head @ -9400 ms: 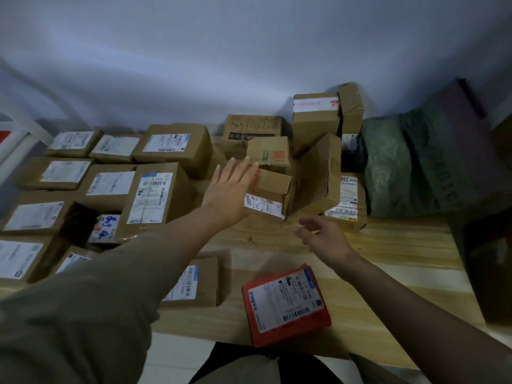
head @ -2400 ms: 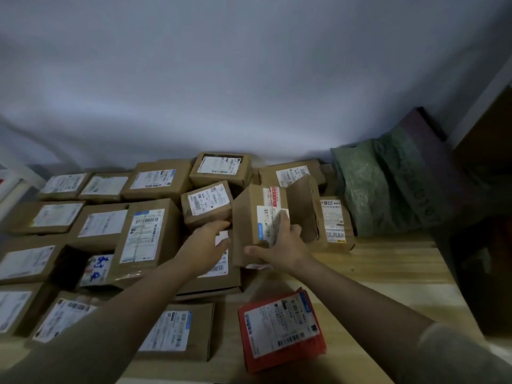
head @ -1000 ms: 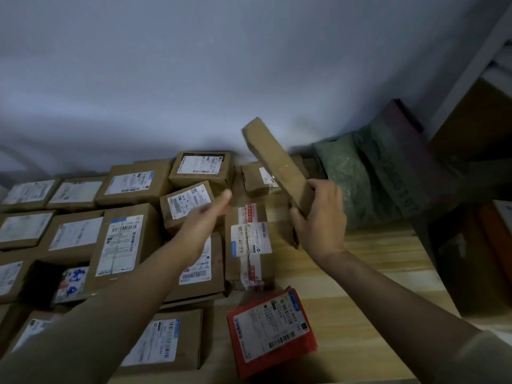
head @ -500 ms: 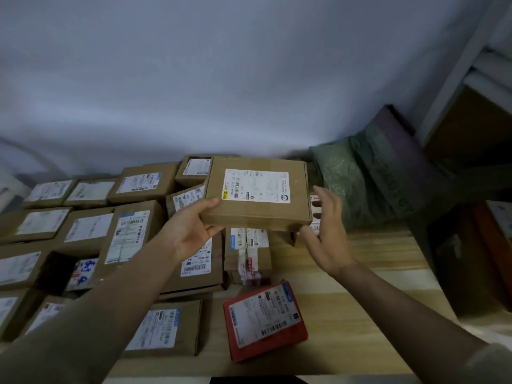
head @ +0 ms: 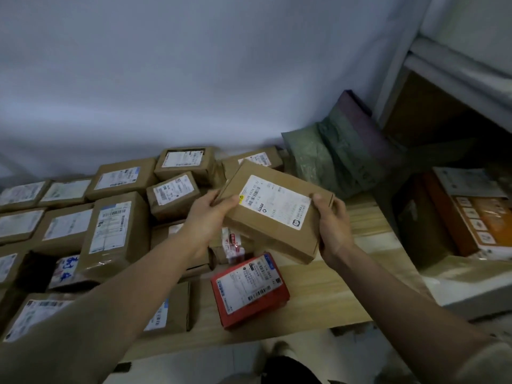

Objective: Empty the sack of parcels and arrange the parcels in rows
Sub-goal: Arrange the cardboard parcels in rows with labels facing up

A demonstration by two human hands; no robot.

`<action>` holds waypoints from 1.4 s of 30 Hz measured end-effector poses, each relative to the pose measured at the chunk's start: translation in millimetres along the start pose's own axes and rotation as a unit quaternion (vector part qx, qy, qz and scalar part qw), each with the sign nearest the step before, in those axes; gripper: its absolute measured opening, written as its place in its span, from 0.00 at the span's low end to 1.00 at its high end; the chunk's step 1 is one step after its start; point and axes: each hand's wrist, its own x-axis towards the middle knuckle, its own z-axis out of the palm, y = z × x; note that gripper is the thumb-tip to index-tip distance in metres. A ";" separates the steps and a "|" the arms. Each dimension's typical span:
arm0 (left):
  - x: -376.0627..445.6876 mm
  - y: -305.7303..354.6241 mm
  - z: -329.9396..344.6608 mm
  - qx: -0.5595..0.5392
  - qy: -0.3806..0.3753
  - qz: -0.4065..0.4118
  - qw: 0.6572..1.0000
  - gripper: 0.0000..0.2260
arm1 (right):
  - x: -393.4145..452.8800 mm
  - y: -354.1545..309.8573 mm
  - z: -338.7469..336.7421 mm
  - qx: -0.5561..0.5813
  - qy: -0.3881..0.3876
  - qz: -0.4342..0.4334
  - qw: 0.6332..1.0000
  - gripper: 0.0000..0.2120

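Note:
I hold a flat brown cardboard parcel (head: 274,209), label up and turned at an angle, above the wooden table (head: 318,286). My left hand (head: 210,217) grips its left edge and my right hand (head: 332,228) grips its right corner. Under it lie a taped parcel with red print (head: 234,243) and a red parcel (head: 249,286). Several brown parcels sit in rows to the left, such as a tall one (head: 113,231). The green sack (head: 327,159) slumps against the wall at the back right.
A white wall rises right behind the parcels. At the right stands a shelf unit with an orange and white box (head: 476,214) on a lower level. The table's front edge (head: 249,339) is close to my body. Bare wood shows right of the red parcel.
The parcel was lifted on edge by my right hand, then turned label up and held in both hands. Since half a second ago it has come nearer, lower and rotated.

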 end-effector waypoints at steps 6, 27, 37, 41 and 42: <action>-24.2 -54.6 22.8 0.340 0.000 0.268 0.901 0.24 | -35.4 31.8 -40.1 -0.023 0.199 -0.013 0.980 0.27; -47.2 -132.7 -45.8 0.696 -0.132 0.174 0.685 0.51 | -81.0 110.0 -29.3 -0.278 0.258 0.134 0.916 0.29; -20.0 -87.3 -47.8 0.517 0.044 0.291 0.804 0.29 | -23.0 58.7 28.0 -0.461 0.125 -0.031 0.878 0.36; 5.8 -71.7 -36.1 0.539 0.010 0.256 0.803 0.35 | 35.1 38.5 45.0 -0.515 0.056 -0.055 0.854 0.42; 13.0 -69.6 -33.5 0.550 0.007 0.241 0.800 0.36 | 49.1 33.7 47.1 -0.525 0.044 -0.057 0.848 0.44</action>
